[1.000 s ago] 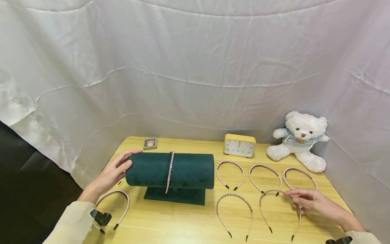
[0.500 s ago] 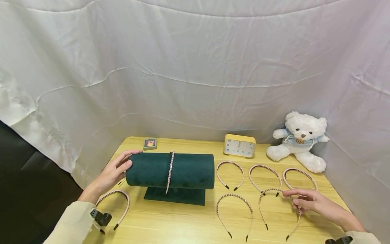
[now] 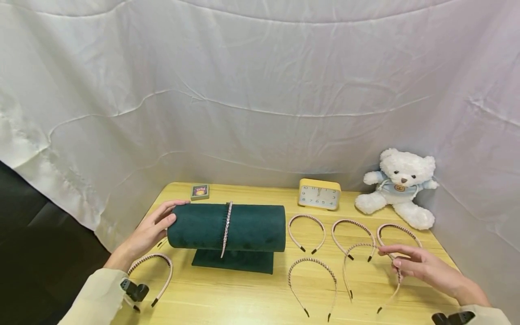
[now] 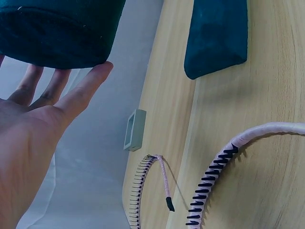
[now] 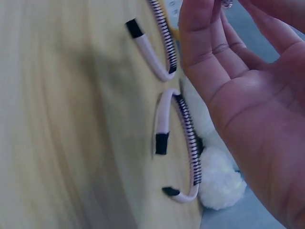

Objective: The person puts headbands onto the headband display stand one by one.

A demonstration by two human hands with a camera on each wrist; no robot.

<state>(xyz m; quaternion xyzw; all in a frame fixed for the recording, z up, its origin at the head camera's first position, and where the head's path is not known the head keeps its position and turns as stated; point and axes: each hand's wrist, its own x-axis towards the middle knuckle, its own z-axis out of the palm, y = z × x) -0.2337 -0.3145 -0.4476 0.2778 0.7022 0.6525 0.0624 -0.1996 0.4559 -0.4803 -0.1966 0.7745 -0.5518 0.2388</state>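
My left hand point(image 3: 152, 230) lies against the left end of a dark green velvet display roll point(image 3: 195, 225), fingers fairly straight and spread. A pink jeweled headband point(image 3: 226, 228) is fitted over the roll. On the right, my right hand point(image 3: 422, 266) pinches a thin beaded headband point(image 3: 345, 271) between thumb and fingers, held above the table with its ends toward me. In the right wrist view, only a small sparkling bit of that headband point(image 5: 227, 4) shows at the fingertips. A similar headband point(image 3: 312, 261) lies to its left.
Behind it lie several pink headbands, including one near the clock point(image 3: 306, 216). Another headband point(image 3: 168, 271) lies by my left forearm. A yellow clock point(image 3: 319, 194), a white teddy bear point(image 3: 406, 180) and a small box point(image 3: 200, 191) stand along the back.
My right hand has lifted the beaded headband off the table; its ends have shifted up and slightly left. My left hand and the roll have stayed put.
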